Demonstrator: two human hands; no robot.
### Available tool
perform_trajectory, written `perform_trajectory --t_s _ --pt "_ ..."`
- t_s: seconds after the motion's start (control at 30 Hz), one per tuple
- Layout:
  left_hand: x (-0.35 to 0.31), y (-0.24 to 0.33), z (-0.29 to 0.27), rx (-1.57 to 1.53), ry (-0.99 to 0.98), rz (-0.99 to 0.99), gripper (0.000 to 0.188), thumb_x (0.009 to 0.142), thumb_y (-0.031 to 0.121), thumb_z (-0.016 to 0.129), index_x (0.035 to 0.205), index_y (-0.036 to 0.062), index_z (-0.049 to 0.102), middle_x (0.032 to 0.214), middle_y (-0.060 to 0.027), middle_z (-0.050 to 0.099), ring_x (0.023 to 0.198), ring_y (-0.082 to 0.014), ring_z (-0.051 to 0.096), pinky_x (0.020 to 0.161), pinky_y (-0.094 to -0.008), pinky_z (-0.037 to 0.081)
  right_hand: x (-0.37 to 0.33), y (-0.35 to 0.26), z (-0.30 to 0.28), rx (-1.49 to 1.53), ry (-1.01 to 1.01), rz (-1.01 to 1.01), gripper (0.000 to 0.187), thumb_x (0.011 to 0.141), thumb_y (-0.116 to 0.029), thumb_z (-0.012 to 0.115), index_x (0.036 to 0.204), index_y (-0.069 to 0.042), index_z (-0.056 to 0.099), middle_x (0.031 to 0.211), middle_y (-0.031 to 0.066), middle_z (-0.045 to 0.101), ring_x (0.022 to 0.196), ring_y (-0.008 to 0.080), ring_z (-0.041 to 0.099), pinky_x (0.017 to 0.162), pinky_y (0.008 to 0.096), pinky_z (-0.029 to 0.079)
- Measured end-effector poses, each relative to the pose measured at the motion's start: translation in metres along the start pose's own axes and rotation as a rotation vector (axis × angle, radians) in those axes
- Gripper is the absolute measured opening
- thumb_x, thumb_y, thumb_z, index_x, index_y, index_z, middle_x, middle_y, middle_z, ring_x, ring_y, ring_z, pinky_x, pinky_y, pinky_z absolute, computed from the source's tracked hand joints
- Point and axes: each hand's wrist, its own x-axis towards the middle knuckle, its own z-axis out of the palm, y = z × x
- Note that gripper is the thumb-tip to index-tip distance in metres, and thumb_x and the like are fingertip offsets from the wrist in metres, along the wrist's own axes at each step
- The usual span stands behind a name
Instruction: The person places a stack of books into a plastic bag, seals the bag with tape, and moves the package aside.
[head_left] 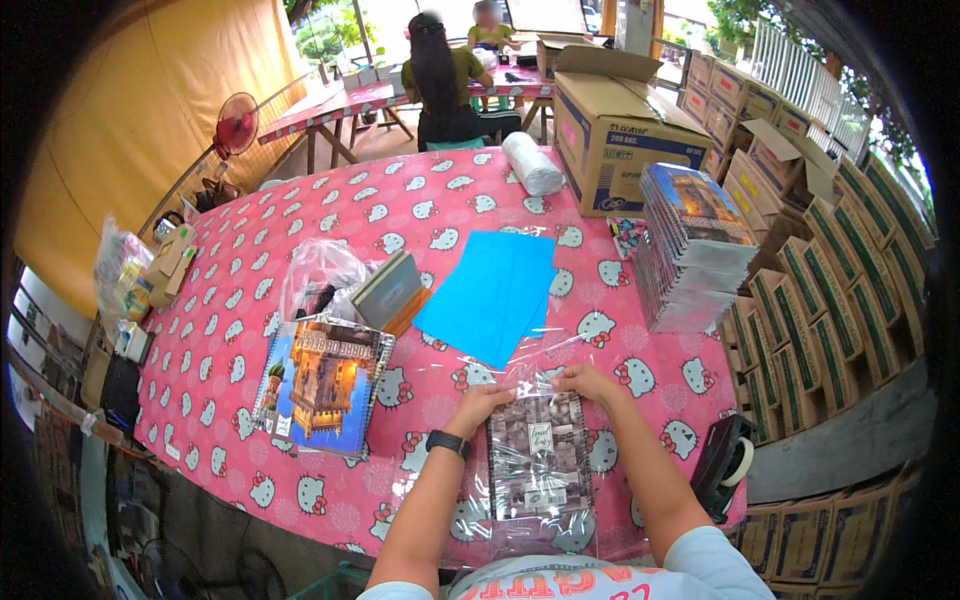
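Desk (300,215): pink cloth with a white cat print. Brown cardboard box (612,135) at its far edge, flaps open, white label panel on the near side. Stack of notebooks (692,250) just right of the blue paper (495,292). Spiral notebook (325,385) left of it. Near edge: small notebook (540,455) inside a clear bag (540,375). Left hand (480,403) and right hand (585,380) fingers pinched on the bag's open end. Tape dispenser (725,462) at the right corner.

Ahead of the hands, the blue paper sheets (492,293) lie flat, so passing over them is easy. The spiral notebook (325,384) blocks the left, a tall notebook stack (692,250) walls the right, and the cardboard box (622,130) closes the far edge of the surface (300,215).
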Motion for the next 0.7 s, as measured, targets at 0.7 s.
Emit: perform_trajectory --t_s 0.7 --pt "-0.007 0.005 0.002 0.042 0.291 0.143 0.048 0.079 0.035 0.068 0.108 -0.0017 0.059 0.081 -0.0072 0.065 0.072 -0.0138 0.06 0.062 -0.026 0.048 -0.027 -0.022 0.016 0.04 0.057 -0.048 0.023 0.084 -0.023 0.062 0.093 -0.001 0.066 0.083 0.002 0.065 0.075 0.009 0.056 0.068 0.0243 0.043"
